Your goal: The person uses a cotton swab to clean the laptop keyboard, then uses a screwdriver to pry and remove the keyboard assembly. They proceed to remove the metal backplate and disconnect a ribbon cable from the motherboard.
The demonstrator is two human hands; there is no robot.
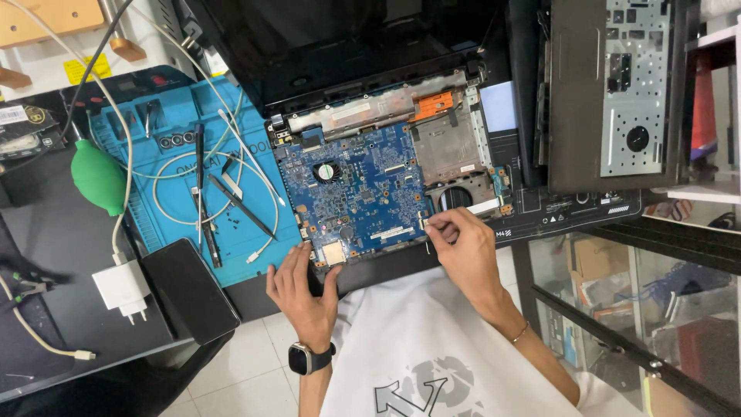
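An opened laptop lies on the bench with its blue motherboard (pixel 355 193) bare and its dark screen (pixel 340 38) tilted back. My left hand (pixel 301 289), a smartwatch on its wrist, rests against the front edge of the laptop base, thumb by a small silver chip. My right hand (pixel 463 247) pinches something small at the board's lower right edge; I cannot make out what it is. A silver and orange bracket (pixel 386 108) runs along the hinge side.
A blue repair mat (pixel 166 220) on the left holds screwdrivers, tweezers, small screws and a white cable. A black phone (pixel 189 289), a white charger (pixel 123 289) and a green air blower (pixel 99 177) lie nearby. The removed laptop cover (pixel 610 93) sits at right.
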